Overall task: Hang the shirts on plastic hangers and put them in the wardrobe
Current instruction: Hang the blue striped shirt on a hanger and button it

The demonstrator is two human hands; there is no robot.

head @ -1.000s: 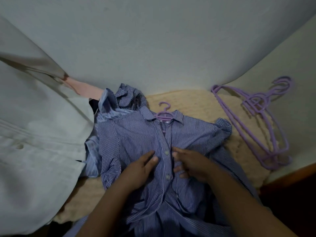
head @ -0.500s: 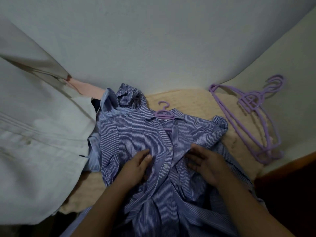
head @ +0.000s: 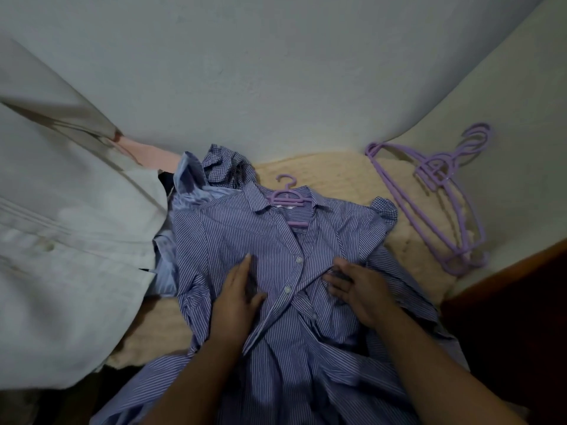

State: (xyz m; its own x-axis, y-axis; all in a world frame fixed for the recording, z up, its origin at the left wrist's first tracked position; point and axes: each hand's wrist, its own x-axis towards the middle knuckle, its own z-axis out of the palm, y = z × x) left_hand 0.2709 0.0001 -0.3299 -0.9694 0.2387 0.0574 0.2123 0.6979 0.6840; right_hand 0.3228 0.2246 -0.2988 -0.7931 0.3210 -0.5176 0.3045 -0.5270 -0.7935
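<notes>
While the white cloth (head: 70, 271) lies bunched at my far left, with a pink strip (head: 150, 153) showing at its upper edge against the pale wall (head: 276, 72), a light blue garment (head: 187, 179) and a checked one (head: 228, 165) sit crumpled just beside it. Next comes the striped shirt (head: 233, 234), spread front-up on the beige blanket (head: 337, 176), with a purple hanger (head: 287, 194) already inside its collar, the hook poking out above the neckline. Its button placket runs down the middle between my hands, and the upper part stands open around the hanger's bar.

On the shirt's left front panel rests my left hand (head: 237, 296), flat, fingers straight and together pointing up toward the collar, thumb spread out toward the placket; it presses the cloth and grips nothing. The forearm comes in from the bottom edge, angled up and slightly right.

Right of the placket, my right hand (head: 357, 288) lies palm down on the other front panel. Its fingers curl inward toward the buttons and appear to pinch a fold of the striped cloth, though the fingertips are partly hidden in shadow. That forearm enters from the lower right corner.

Farther right, a stack of spare hangers (head: 441, 191) lies at the blanket's edge, well apart from the shirt, and dark wood (head: 506, 302) fills the right corner.
</notes>
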